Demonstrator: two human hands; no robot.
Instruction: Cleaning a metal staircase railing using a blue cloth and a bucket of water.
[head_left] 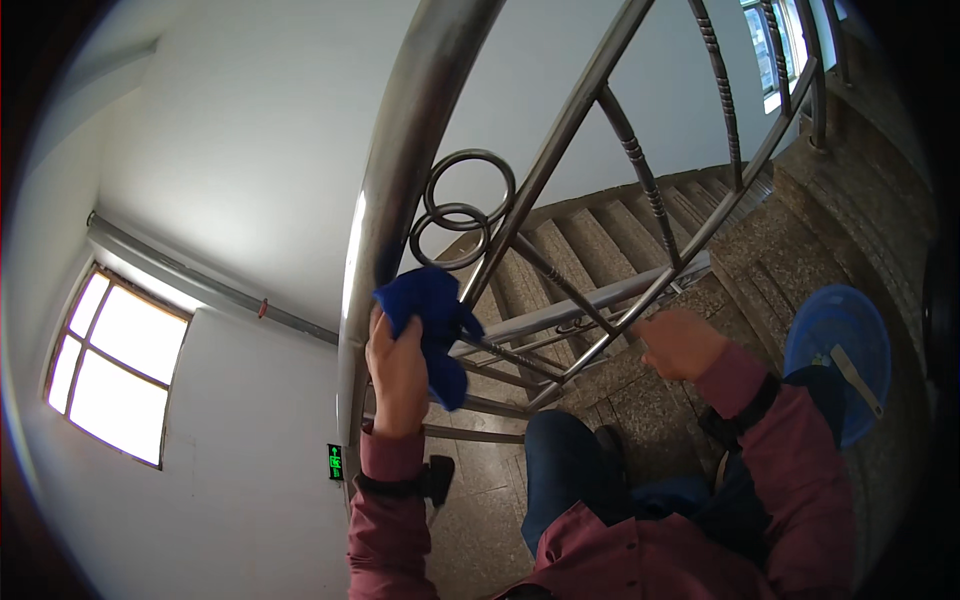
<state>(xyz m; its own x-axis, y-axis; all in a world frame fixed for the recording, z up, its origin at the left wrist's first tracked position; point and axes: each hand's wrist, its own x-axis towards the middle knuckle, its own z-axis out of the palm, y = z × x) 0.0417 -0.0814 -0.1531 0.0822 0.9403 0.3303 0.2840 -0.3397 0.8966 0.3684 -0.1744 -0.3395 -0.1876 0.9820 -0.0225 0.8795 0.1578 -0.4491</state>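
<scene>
My left hand (397, 372) grips a crumpled blue cloth (432, 318) and presses it against the polished steel handrail (400, 160) of a staircase railing. The cloth hangs down below my fingers, next to the railing's two ring ornaments (462, 208). My right hand (678, 343) is closed into a fist and rests against a slanted steel bar (600, 300) of the railing lower down; nothing shows in it. Both forearms wear dark red sleeves, and a dark band sits on each wrist.
Stone stairs (590, 240) descend beyond the railing, with turned steel balusters (640, 170). A blue plastic basin (850, 350) with a pale tool in it sits on a step at my right. A bright window (115, 370) and a small green sign (335, 462) mark the white wall.
</scene>
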